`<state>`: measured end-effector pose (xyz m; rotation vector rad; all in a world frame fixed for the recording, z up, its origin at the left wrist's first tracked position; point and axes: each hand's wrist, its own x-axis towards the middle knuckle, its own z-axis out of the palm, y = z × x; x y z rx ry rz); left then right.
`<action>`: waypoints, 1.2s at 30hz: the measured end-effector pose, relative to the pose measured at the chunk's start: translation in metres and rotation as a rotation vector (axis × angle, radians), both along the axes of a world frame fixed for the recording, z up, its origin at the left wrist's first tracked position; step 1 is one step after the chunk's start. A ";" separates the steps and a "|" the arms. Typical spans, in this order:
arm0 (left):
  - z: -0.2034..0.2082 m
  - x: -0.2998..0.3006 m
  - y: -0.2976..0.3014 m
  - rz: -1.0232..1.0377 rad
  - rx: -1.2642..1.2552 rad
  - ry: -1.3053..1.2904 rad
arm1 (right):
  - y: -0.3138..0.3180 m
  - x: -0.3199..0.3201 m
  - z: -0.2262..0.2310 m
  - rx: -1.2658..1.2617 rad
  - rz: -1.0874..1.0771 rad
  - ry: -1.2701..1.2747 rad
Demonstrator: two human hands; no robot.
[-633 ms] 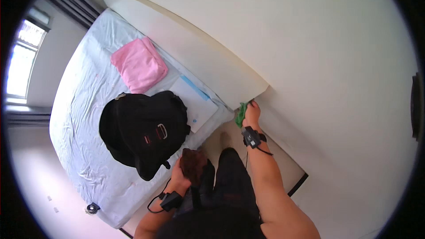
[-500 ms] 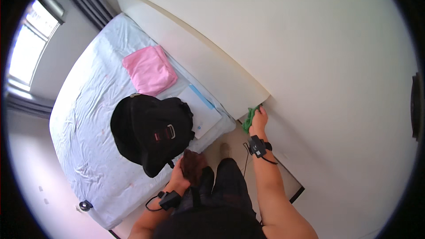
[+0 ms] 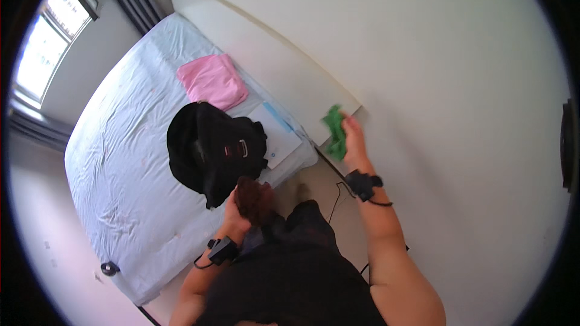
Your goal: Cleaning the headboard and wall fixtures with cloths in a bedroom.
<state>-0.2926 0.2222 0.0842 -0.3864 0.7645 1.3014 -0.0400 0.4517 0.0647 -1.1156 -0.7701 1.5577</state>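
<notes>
The right hand (image 3: 353,136) is gripping a green cloth (image 3: 334,130), now higher on the headboard (image 3: 284,72); the left hand (image 3: 248,202) is clutching a brown thing (image 3: 254,196) beside it.

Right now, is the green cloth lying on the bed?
No, the right hand presses the green cloth against the headboard end.

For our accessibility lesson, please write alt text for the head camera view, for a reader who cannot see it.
Seen from above, a person's right hand presses a green cloth against the end of a cream headboard, while the left hand holds a dark brown bundle. Beside them, a bed carries a black backpack and a pink folded cloth.
</notes>
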 end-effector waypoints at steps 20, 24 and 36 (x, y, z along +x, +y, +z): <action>0.068 0.035 -0.007 0.317 0.708 -0.194 | -0.157 -0.129 -0.011 -0.422 1.332 0.381; 0.060 0.034 -0.051 0.530 0.882 -0.188 | -0.170 -0.146 -0.005 -0.479 1.512 0.384; 0.107 0.024 -0.230 0.959 1.045 0.189 | -0.321 -0.219 0.036 -0.512 1.923 0.331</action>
